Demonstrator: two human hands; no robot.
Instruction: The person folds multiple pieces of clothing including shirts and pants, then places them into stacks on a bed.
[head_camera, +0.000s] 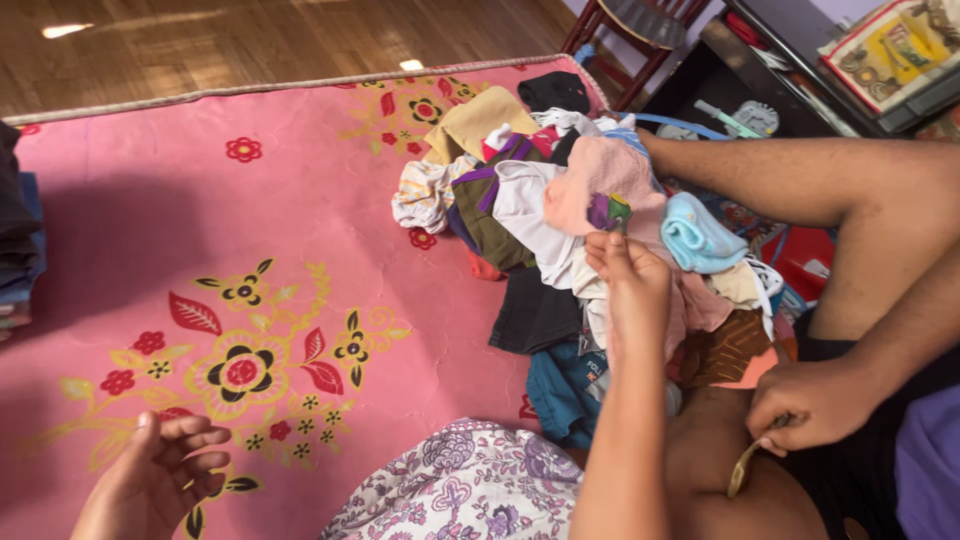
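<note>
Three hands show over one pink floral mat (200, 200). The wearer's right hand (628, 285), centre frame, pinches the edge of a pink garment (600, 175) atop one heap of clothes (520, 220). The garment drapes lengthwise from upper centre toward lower right. The left hand (150, 480), lower left, is open, fingers loosely curled. Another person's leg (800, 180) and closed hand (810, 400) crowd the heap's right side. One folded stack (18, 250) sits at the left edge.

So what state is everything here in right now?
Left hand: open, empty, over the pink floral mat.
Right hand: fingers pinched on the pale pink cloth.
Heap of mixed clothes: jumbled, unfolded.
Stack of dark clothes: folded, at mat's left edge.
Light blue cloth: bunched up.
</note>
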